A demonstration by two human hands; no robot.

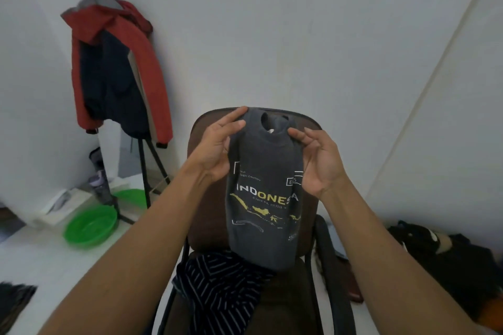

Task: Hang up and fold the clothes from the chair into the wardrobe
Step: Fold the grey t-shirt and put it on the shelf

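Fingers (299, 136) pinching T-shirt (265, 198) shoulders

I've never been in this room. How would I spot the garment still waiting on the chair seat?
Find the brown office chair against the white wall. Both hands hold a grey printed T-shirt up in front of its backrest. Beneath that shirt, crumpled on the seat, lies the striped garment: dark with thin pale stripes, the only striped cloth in view.

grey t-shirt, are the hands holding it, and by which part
Yes. The dark grey Indonesia-print t-shirt is held up over the chair by its shoulders, either side of the collar: left hand on one, right hand on the other.
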